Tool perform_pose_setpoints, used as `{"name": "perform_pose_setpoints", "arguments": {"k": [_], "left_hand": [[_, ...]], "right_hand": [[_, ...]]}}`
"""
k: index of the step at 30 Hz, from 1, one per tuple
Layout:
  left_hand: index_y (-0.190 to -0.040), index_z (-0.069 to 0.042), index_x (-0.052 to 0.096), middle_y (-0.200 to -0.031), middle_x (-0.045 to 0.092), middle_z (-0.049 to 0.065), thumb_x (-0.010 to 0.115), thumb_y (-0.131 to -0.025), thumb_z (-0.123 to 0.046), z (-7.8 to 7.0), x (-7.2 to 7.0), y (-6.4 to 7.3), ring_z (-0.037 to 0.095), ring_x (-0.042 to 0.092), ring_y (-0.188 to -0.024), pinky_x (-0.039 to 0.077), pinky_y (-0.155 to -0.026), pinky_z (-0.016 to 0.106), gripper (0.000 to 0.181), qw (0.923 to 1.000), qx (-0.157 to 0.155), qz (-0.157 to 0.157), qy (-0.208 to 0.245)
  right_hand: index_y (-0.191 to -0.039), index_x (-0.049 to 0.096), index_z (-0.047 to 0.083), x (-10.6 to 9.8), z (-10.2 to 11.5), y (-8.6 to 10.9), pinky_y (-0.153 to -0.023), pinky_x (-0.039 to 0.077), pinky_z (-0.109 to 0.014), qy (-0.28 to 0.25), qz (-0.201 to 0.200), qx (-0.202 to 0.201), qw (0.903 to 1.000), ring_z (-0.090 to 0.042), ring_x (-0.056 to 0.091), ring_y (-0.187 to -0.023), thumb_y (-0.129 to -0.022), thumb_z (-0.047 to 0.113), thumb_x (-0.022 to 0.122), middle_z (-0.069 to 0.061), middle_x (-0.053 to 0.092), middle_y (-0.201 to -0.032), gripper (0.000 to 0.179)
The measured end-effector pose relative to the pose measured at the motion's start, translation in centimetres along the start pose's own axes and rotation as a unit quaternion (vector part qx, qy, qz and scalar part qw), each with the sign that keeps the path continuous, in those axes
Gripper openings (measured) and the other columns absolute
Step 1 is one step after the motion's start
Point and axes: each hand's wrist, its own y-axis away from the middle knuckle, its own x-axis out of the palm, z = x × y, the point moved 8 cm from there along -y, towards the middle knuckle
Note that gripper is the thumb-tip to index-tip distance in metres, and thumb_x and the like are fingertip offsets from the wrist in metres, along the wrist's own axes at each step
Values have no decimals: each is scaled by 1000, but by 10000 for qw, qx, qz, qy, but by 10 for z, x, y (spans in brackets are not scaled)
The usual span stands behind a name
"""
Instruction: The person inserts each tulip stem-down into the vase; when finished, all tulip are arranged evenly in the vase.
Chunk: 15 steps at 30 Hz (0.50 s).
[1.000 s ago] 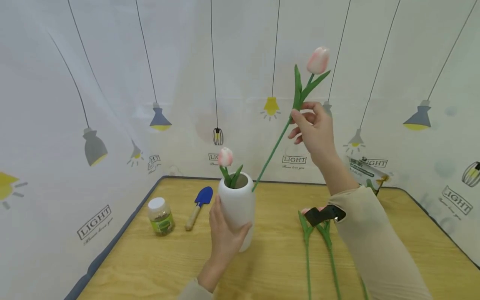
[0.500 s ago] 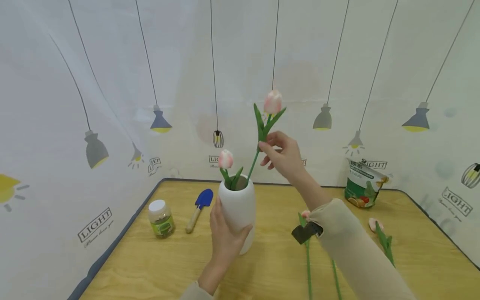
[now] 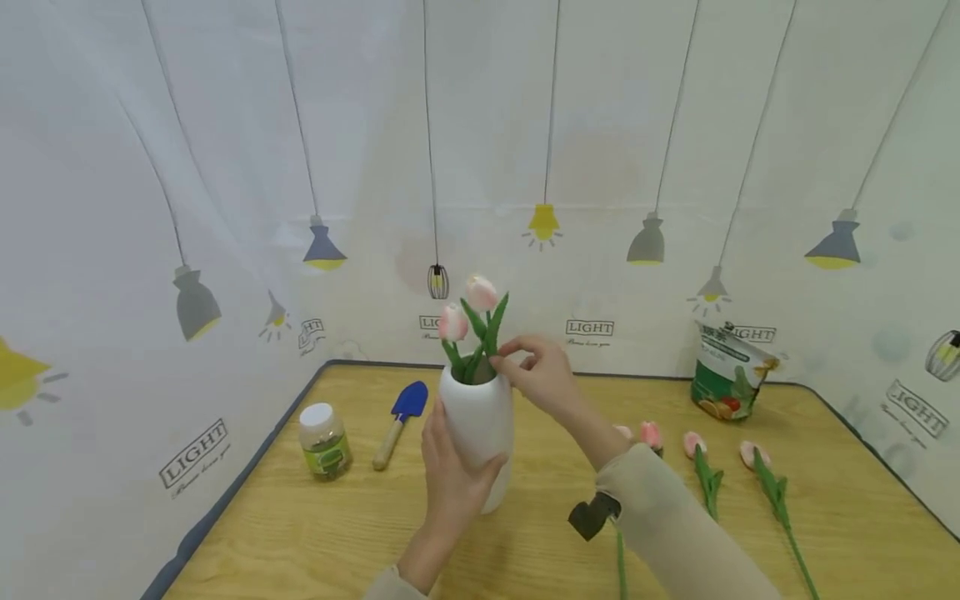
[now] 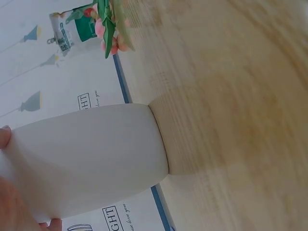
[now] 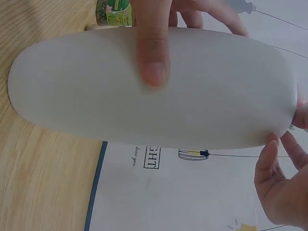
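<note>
A white vase stands upright on the wooden table, and my left hand grips its side, thumb across the front. In the right wrist view that thumb presses on the vase wall. One pink-white tulip leans in the vase mouth. Beside it rises a second tulip, its stem inside the vase and its leaves above the rim. My right hand pinches this second tulip low, by the rim; the exact contact is partly hidden. In the left wrist view the vase base touches the table.
A jar with a white lid and a blue hand trowel lie left of the vase. Several tulips lie at the right, some partly behind my right sleeve. A green-and-white bag stands at the back right, before a lamp-print curtain.
My right hand has moved left and down, carrying the second tulip from outside the vase into its mouth and lowering it. My left hand stays on the vase.
</note>
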Motion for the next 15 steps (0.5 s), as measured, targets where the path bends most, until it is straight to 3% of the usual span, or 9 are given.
{"name": "perform_pose_setpoints", "arguments": {"k": [7, 15], "left_hand": [[-142, -14, 8, -136, 28, 16, 81, -61, -22, 2, 1, -1, 32, 35, -117, 42, -85, 54, 109, 9998, -172, 110, 66], [-142, -14, 8, -136, 28, 16, 81, -60, -22, 1, 2, -2, 32, 36, -117, 42, -84, 55, 110, 9998, -166, 127, 57]], "right_hand": [[-93, 62, 12, 4, -3, 2, -47, 46, -26, -381, 57, 22, 9993, -25, 58, -59, -80, 24, 61, -7, 61, -100, 17], [-99, 62, 7, -13, -18, 6, -48, 48, -30, -577, 37, -48, 9983, -18, 60, -56, -83, 25, 59, -12, 61, -102, 24]]}}
